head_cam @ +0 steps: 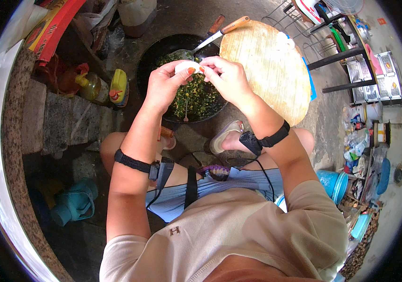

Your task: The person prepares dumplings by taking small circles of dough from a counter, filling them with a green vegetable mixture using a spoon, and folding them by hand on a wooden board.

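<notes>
Both hands hold a small white piece of dough (184, 66), which looks folded, above a black wok (143, 72). My left hand (164, 84) pinches its left end with thumb and fingers. At the other end, the fingertips of my right hand (227, 74) press the edge. Chopped green and yellow filling (195, 95) lies in the wok, partly hidden by my hands. A thin-handled utensil (186, 111) rests on the filling. A metal spatula with a wooden handle (235, 24) leans over the wok's far rim. Right of the wok, a round wooden board (264, 74) carries overexposed white pieces (285, 42).
A yellow bottle (118, 86) and an oil jug (93, 86) stand left of the wok, by stone blocks (58, 120). A turquoise jug (75, 202) sits lower left. Black metal legs (342, 58) rise beyond the board. A blue bucket (333, 185) is at my right.
</notes>
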Demonstrator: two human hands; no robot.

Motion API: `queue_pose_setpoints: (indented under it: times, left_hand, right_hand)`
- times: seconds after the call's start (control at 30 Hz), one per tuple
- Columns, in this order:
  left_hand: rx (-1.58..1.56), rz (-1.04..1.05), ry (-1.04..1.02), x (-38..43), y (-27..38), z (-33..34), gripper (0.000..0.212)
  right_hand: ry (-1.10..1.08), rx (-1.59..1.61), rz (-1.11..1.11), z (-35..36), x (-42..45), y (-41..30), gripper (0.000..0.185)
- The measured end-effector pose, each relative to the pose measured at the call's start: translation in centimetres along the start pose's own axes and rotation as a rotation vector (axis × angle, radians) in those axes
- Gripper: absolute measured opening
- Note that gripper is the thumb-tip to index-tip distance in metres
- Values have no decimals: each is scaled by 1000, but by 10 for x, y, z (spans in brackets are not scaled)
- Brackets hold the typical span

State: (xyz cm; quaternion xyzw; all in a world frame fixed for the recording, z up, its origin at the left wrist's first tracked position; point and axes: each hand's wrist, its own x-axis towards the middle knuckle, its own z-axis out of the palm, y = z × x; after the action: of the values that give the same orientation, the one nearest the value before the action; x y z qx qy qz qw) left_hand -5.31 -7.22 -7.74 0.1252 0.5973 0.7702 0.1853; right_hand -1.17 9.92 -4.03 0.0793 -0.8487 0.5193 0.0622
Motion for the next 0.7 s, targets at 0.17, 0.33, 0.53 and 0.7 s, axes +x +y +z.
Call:
queue_pose_setpoints:
  times: [0.17,0.33,0.53,0.7]
  left_hand:
    - [-235,-145,18,1,1,2,22]
    - [-321,-226,-9,1,-4,2,23]
    - [-387,-270,-80,0,-3,5,22]
    - [-352,-244,-48,1,1,5,20]
  right_hand:
    - [65,87,52,-1,-1,10,16]
    - [54,-319,-305,3,-1,6,11]
    - [25,-397,-353,0,2,4,10]
    - [-61,-176,-261,-9,6,5,9]
